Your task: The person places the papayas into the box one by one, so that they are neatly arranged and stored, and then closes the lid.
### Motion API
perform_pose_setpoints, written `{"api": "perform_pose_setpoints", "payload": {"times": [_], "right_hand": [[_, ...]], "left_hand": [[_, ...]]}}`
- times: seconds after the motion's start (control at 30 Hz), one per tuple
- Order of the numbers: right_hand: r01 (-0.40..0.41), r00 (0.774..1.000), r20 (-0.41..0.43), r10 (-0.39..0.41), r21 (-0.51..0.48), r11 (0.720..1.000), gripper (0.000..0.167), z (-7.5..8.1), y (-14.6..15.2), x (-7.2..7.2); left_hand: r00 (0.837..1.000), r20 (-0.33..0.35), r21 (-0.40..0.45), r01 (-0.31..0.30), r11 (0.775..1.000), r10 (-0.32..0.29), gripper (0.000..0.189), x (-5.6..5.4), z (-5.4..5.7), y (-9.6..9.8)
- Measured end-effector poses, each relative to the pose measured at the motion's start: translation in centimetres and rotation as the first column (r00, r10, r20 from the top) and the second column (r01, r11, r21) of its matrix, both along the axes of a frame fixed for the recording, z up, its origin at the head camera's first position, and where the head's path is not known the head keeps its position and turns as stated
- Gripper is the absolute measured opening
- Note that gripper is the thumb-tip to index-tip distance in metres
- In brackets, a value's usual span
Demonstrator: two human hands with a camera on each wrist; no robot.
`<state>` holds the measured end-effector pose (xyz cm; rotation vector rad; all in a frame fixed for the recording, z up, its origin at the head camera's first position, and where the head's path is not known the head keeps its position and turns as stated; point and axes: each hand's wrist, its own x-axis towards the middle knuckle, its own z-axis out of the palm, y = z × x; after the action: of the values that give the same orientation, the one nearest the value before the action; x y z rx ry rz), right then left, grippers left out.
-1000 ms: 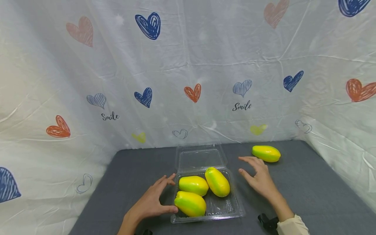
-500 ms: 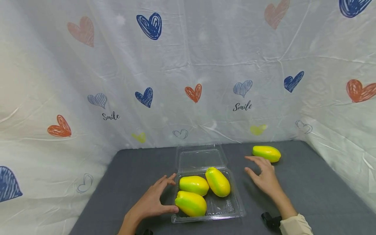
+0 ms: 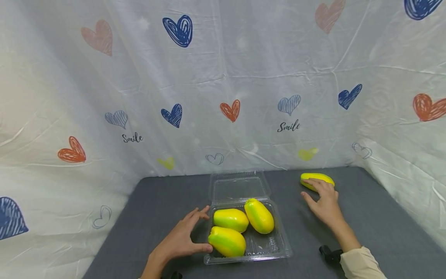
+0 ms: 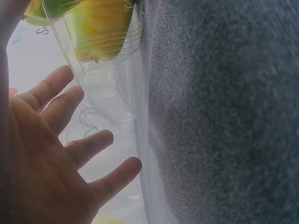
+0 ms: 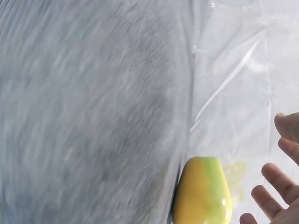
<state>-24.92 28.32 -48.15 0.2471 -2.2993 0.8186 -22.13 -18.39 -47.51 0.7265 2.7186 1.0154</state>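
Observation:
A clear plastic clamshell box lies with its lid folded back. Inside its base are three yellow-green papayas: one at the front left, one behind it and one at the right. At the box's left side my left hand has spread fingers; in the left wrist view, fingertips meet the box's rim. A further papaya lies on the cloth at the back right, also seen as a papaya in the right wrist view. Over its near side hovers my right hand, fingers extended, apart from it.
Dark grey cloth covers the table. A white curtain printed with hearts hangs behind and at both sides. Black wrist straps show at my right wrist and at the bottom edge.
My right hand has moved right and away from me, from beside the box to over the lone papaya. The left hand and the box have stayed in place.

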Motion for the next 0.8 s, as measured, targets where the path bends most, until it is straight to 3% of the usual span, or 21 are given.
{"api": "perform_pose_setpoints", "payload": {"times": [0.33,0.8], "right_hand": [[0.031,1.0,-0.001,-0.031,0.116,0.993,0.045,-0.1,1.7,-0.1],[0.06,0.998,0.009,-0.062,0.132,0.989,0.043,-0.2,3.8,-1.1]], "left_hand": [[1.0,-0.004,0.004,0.001,1.0,-0.001,0.068,0.1,0.0,0.0],[1.0,0.014,0.008,0.006,1.0,-0.006,0.068,0.1,0.1,0.0]]}}
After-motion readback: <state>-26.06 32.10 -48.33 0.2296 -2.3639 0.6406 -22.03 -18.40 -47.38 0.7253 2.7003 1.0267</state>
